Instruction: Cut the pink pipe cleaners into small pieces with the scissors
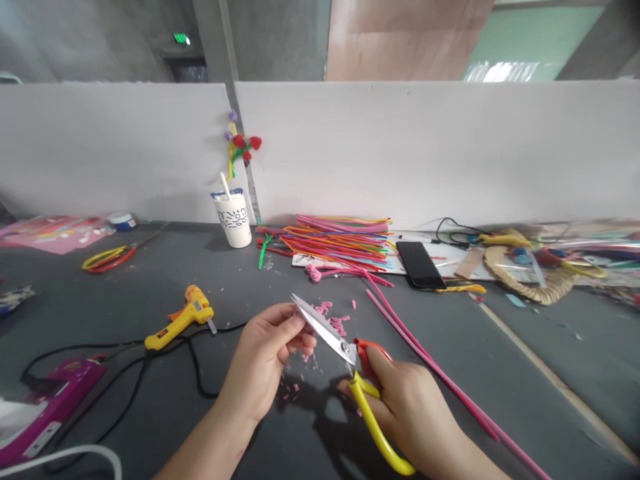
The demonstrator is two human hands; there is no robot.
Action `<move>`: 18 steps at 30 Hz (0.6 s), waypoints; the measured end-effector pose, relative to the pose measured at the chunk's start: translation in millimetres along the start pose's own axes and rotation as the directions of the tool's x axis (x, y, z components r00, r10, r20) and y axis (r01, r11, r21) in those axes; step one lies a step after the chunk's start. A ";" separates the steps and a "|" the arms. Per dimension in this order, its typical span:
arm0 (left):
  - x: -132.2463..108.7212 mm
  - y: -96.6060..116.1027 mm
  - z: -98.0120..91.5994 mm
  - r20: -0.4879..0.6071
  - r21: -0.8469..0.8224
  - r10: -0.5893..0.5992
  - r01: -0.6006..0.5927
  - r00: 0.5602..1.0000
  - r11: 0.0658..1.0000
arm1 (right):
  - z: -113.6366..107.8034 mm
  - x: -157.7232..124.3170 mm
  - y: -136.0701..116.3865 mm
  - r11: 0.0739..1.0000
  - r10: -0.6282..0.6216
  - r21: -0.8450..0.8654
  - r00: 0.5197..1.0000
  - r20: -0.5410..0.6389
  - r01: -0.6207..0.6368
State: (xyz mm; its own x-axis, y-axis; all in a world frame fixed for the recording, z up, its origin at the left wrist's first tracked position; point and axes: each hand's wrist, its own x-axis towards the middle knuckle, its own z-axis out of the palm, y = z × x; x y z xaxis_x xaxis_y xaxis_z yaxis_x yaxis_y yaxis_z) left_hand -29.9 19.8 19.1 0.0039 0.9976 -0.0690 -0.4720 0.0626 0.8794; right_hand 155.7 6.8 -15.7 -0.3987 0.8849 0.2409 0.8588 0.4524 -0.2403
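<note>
My right hand (407,393) is closed on the handles of a pair of scissors (323,330), one handle red and one yellow. The blades point up and left, nearly together, their tips beside my left thumb. My left hand (277,347) is closed, thumb against the fingers in a pinch; whatever it holds is hidden behind the fingers and blades. Short pink clippings (340,325) lie scattered on the dark table under and beyond the blades. Long pink pipe cleaners (425,357) stretch along the table to the right of my right hand.
On the left are a yellow glue gun (181,319), its black cable and a purple power strip (55,410). A white cup (233,220) stands at the back beside a bundle of coloured pipe cleaners (340,241). A black phone (420,265) and a beige wrapped ring (525,293) lie back right.
</note>
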 end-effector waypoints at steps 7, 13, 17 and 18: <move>-1.0 0.0 0.3 -0.029 0.035 0.013 -0.012 0.999 0.999 | -2.9 2.1 -1.1 0.994 0.080 0.067 0.995 0.060 -0.084; -1.6 -0.5 0.2 -0.096 0.142 0.123 -0.108 0.988 0.984 | -3.5 4.1 -3.1 0.997 0.066 0.046 0.998 0.009 -0.066; -2.1 -2.4 1.1 -0.122 0.226 0.157 -0.126 0.980 0.966 | -1.1 2.8 -4.8 0.990 0.077 0.112 0.997 0.032 -0.080; -2.3 -3.3 1.6 -0.122 0.250 0.146 -0.112 0.982 0.962 | -1.2 2.6 -5.8 0.977 0.099 0.184 0.994 0.051 -0.107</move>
State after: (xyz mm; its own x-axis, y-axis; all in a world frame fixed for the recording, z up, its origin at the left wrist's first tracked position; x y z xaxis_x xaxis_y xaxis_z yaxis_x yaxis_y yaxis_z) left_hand -26.9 17.4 17.0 -0.1724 0.9850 0.0037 -0.2335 -0.0445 0.9713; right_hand 150.1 6.3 -12.5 -0.3277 0.9298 0.1674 0.8225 0.3679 -0.4337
